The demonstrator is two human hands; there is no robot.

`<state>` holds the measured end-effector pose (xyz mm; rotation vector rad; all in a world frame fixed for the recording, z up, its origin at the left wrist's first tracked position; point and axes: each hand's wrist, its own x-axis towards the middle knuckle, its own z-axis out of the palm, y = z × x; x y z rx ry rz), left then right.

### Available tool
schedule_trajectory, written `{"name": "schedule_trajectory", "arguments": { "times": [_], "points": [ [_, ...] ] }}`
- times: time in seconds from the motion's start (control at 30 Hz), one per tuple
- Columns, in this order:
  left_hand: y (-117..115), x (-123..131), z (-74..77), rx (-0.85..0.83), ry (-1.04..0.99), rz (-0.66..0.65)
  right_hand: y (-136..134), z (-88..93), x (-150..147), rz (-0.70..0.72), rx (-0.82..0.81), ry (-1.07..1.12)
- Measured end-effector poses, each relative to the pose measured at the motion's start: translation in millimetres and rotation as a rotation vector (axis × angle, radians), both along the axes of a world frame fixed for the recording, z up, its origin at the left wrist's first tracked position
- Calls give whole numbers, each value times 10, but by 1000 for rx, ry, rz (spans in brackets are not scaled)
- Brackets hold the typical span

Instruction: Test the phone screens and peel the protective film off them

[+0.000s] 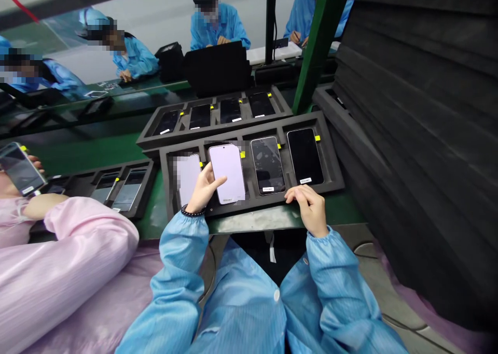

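Phones stand in a row of four in a black foam tray on the green worktop, directly before the person. The left hand is at the second phone from the left, whose screen is lit pale. Its thumb lies over the glass and its other fingers are by the left edge; I cannot tell whether they close beneath the phone. A dark beaded bracelet circles that wrist. The right hand is at the tray's front edge, just below the two right-hand phones, its fingers loosely bent and released.

The leftmost phone, partly blurred, is also pale. The third phone is dark with smudges or reflections on the glass, and the fourth phone is plain black. Yellow tabs stick out beside their upper right corners.

Just behind sits a second tray with four dark phones. To the left, a co-worker in a pink sleeve holds a phone near another tray. Black foam stacks rise at the right, and people in blue work across the way.
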<state>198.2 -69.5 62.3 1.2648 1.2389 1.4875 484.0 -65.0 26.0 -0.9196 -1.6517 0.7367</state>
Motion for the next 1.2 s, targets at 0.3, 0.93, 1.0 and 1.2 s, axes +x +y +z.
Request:
{"name": "schedule_trajectory", "arguments": {
  "times": [0.3,0.93,1.0,1.2],
  "points": [
    [-944,769,410,-316,-282,81,-313,398,-83,181,-95,25],
    [-1598,1065,513,-383,-284,-5,-764,868,-168,186,690,71],
    [-1602,1077,548,-400,-331,-20,-801,876,-196,178,737,105],
    [-1666,1095,592,-457,-354,34,-859,874,-254,147,750,160]
  ]
}}
